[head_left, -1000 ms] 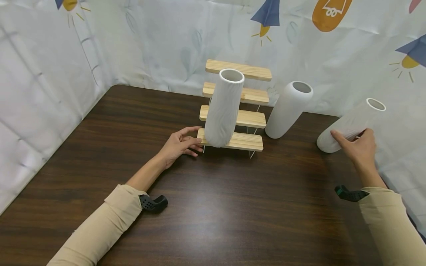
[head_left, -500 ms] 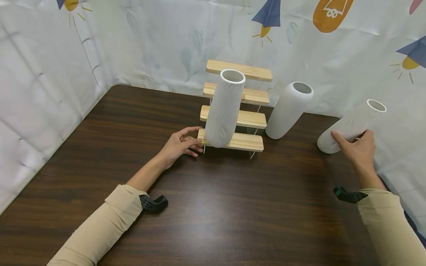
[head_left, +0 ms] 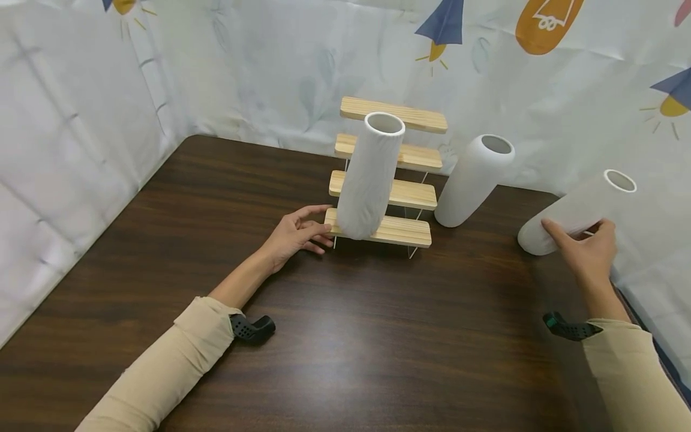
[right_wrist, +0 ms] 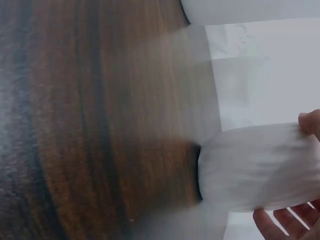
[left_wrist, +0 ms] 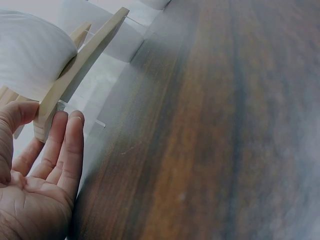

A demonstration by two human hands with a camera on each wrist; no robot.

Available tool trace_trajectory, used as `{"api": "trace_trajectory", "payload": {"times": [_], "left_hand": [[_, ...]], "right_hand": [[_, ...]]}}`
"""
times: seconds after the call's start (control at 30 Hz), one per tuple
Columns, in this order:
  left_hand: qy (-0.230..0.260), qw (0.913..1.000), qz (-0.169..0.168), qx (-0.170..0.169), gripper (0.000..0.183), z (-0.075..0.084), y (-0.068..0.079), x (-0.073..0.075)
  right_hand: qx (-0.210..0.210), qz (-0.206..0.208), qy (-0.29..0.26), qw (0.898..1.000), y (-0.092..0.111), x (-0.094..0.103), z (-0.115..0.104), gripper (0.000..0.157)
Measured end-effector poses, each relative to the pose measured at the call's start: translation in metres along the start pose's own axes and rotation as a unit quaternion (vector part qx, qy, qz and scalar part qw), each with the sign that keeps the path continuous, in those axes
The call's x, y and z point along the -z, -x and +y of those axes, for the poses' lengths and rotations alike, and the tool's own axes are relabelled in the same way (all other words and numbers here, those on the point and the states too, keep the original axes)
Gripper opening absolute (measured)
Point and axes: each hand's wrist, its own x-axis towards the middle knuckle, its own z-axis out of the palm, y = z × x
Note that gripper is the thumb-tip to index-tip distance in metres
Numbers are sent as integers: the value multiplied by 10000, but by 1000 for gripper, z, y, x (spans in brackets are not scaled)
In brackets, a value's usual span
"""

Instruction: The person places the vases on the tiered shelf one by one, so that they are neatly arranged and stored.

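In the head view a tiered wooden shelf [head_left: 402, 231] with pale steps and thin clear supports stands toward the back of the table. A white textured vase [head_left: 372, 180] stands on its lowest step. My left hand [head_left: 296, 235] pinches the left end of that step, thumb [left_wrist: 22, 112] on top and fingers [left_wrist: 72, 145] beneath. At the far right, my right hand [head_left: 589, 252] grips another white vase [head_left: 574, 207] low on its body. In the right wrist view, thumb and fingers lie on opposite sides of this vase [right_wrist: 255, 167], its base close to the tabletop.
A smooth white vase [head_left: 472, 183] stands just right of the shelf. The dark wood table [head_left: 335, 336] reaches to a white patterned curtain [head_left: 259, 72] behind it. Another curtain hangs along the left edge. Black wrist devices [head_left: 252, 330] sit at both sleeves.
The head view has shifted slightly. My right hand and the vase it grips have come a little nearer, downward in the view. My left hand keeps its hold on the shelf.
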Motion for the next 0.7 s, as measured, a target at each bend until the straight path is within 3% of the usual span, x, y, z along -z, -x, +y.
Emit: {"api": "trace_trajectory", "payload": {"times": [0.17,0.4,0.7], "left_hand": [[-36,10000,5,-11,52,1,-1,-2],[-18,10000,-24,-25,52,0,-1,-1],[7,10000,1,-45,51,0,-1,-1]], "right_hand": [[-50,265,-39,9996,4,5,4,52],[-175,304,-300,9989,10,8,4,52],[8,369,-759,9964,25,14,-3,51]]}}
